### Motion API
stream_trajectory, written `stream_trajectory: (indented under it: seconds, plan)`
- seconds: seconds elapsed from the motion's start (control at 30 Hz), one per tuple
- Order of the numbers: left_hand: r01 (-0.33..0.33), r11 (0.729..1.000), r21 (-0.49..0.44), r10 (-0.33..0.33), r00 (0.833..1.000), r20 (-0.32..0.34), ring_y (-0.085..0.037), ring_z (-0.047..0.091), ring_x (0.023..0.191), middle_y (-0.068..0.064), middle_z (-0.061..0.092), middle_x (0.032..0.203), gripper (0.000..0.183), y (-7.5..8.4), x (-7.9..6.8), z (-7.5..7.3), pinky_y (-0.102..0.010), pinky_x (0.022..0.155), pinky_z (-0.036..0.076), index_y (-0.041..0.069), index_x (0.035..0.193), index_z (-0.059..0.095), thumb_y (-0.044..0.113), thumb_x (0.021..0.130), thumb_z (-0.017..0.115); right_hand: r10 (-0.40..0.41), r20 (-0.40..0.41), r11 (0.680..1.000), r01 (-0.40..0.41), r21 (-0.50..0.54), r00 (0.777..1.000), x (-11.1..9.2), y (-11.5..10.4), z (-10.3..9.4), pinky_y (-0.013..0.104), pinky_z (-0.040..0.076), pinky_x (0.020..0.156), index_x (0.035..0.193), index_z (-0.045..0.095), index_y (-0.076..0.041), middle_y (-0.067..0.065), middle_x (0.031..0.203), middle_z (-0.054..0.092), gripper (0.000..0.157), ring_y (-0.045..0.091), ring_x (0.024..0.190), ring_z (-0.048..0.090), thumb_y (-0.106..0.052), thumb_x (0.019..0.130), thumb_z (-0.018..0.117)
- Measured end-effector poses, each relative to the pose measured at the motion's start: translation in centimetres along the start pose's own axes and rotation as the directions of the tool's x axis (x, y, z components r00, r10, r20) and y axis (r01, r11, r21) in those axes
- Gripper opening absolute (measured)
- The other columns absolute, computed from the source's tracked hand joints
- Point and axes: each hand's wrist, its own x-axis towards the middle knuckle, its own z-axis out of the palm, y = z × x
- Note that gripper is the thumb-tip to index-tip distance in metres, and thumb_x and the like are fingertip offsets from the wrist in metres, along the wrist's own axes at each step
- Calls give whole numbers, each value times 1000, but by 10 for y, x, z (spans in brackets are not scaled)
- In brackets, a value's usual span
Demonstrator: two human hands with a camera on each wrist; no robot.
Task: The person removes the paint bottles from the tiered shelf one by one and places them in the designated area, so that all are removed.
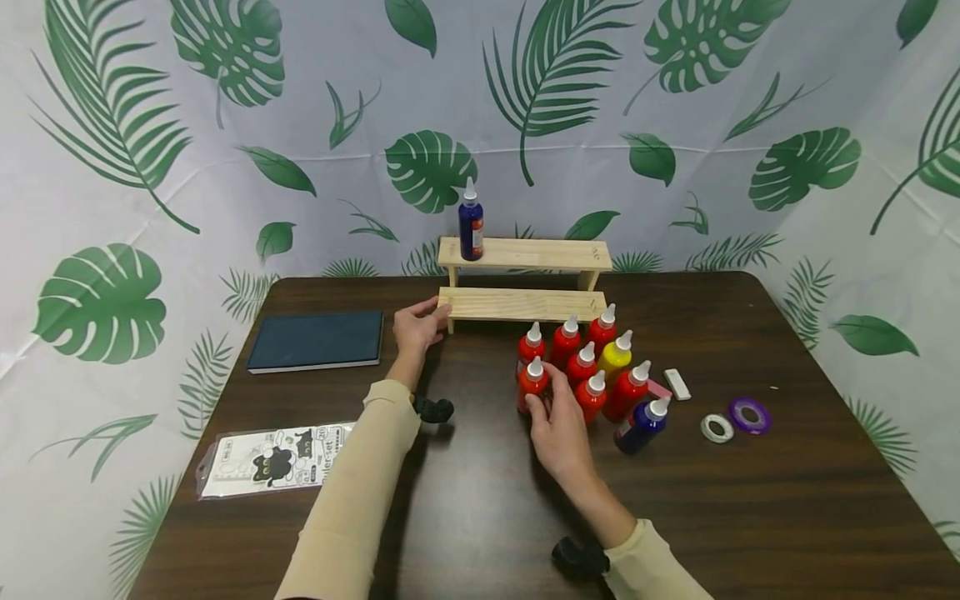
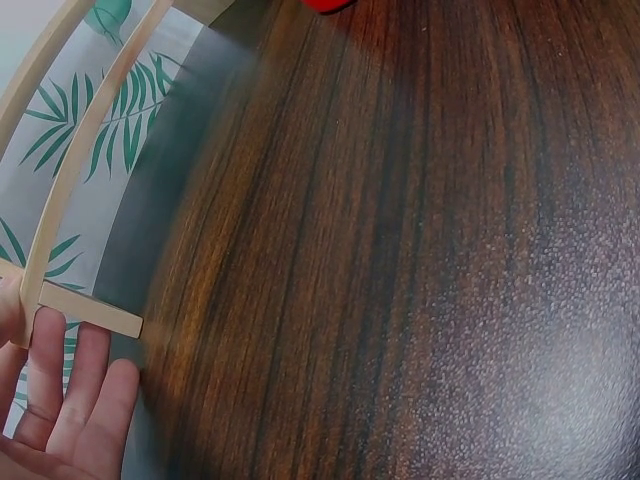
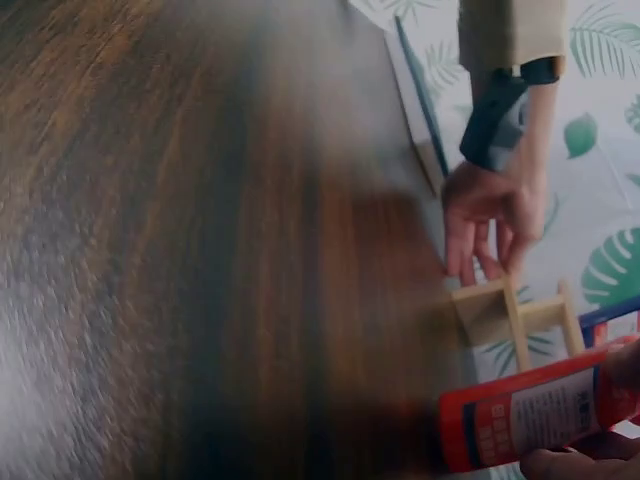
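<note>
My left hand (image 1: 418, 327) pinches the left end of the lower board of a two-step wooden rack (image 1: 525, 305). In the left wrist view, its thumb lies over the board and its fingers (image 2: 75, 395) are beneath. My right hand (image 1: 561, 429) grips an orange-red squeeze bottle (image 1: 532, 387) with a white nozzle cap, held upright in the head view. In the right wrist view, this bottle's label (image 3: 555, 410) shows. Beside that hand stand several red bottles (image 1: 602, 329), a yellow bottle (image 1: 616, 356) and a dark blue bottle (image 1: 641, 427). Another blue bottle (image 1: 471, 225) is on the rack's upper board, at its left end.
A dark book (image 1: 315, 340) lies left of the rack, with a packaged ruler set (image 1: 273, 460) nearer the front. Right of the bottles are a white bar (image 1: 677, 384), a pink item (image 1: 658, 389), a white tape roll (image 1: 717, 428) and a purple one (image 1: 750, 415). A leaf-print cloth hangs behind.
</note>
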Motion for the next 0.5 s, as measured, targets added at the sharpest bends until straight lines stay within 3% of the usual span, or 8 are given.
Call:
stream_trajectory:
  seconds: [0.5]
  plan:
    - [-7, 1000, -8, 7, 1000, 14, -20, 72, 82, -14, 73, 94, 36, -1, -1, -1, -36, 70, 58, 13, 115, 72, 25, 81, 78, 19, -9, 998, -20, -62, 1000, 1, 0, 8, 47, 40, 104, 140, 38, -4, 15, 136, 49, 52, 29, 123, 50, -4, 93, 60]
